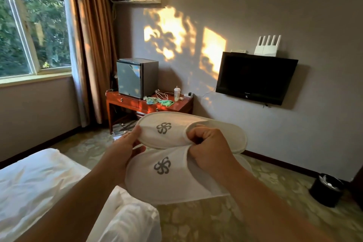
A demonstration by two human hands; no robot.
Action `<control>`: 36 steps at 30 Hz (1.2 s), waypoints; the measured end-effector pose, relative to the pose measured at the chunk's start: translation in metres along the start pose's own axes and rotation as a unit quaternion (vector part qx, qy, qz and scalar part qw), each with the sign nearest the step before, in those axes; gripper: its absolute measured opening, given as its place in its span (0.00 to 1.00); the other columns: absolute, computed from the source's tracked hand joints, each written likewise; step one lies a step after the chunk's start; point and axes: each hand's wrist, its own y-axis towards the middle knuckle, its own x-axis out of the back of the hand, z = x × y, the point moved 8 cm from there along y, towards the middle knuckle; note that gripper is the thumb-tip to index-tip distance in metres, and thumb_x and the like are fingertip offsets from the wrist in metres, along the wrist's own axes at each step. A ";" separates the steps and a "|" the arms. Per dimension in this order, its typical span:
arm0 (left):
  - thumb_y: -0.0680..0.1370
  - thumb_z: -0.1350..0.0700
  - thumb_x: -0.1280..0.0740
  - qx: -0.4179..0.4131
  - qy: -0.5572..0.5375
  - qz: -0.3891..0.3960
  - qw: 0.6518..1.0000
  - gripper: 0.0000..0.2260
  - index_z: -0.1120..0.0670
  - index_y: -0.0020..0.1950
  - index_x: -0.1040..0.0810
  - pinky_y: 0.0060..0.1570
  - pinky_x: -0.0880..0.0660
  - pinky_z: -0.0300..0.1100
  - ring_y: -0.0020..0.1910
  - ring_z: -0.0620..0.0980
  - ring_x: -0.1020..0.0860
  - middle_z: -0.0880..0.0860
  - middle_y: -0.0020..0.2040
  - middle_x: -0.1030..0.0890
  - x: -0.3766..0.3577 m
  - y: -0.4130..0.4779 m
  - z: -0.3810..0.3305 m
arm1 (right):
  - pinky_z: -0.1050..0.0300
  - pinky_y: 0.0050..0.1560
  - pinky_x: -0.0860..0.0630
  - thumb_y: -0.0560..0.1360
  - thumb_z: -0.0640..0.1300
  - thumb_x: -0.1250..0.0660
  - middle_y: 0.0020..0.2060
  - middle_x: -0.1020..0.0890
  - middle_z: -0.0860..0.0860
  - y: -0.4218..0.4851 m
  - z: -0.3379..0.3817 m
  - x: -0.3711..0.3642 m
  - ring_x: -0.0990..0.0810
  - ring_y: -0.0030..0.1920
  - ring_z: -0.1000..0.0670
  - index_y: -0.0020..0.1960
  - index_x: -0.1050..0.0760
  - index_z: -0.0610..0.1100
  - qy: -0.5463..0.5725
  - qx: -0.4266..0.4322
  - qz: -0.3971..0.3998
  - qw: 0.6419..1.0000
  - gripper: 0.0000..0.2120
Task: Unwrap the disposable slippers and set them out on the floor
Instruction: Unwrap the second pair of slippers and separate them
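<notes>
No readable words or numbers; each white fabric slipper (188,133) bears a grey swirl emblem, and the black wall television's (255,77) small logo is illegible

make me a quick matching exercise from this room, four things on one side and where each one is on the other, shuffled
Things:
1. slippers
2. mini fridge
3. router
4. black bin

Places:
A. on top of the wall TV
B. on the floor by the right wall
C. held in both hands, above the floor
D. on the wooden desk

Pairs: 1-C, 2-D, 3-A, 4-B
</notes>
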 end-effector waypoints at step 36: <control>0.78 0.44 0.32 -0.059 -0.119 -0.168 0.977 0.14 0.54 0.41 0.24 0.22 0.25 0.40 0.25 0.47 0.25 0.49 0.24 0.24 -0.017 0.478 -0.100 | 0.70 0.45 0.33 0.67 0.33 0.29 0.38 0.26 0.62 0.488 -0.230 -0.070 0.28 0.44 0.58 0.39 0.13 0.48 -0.156 0.337 0.211 0.904 0.11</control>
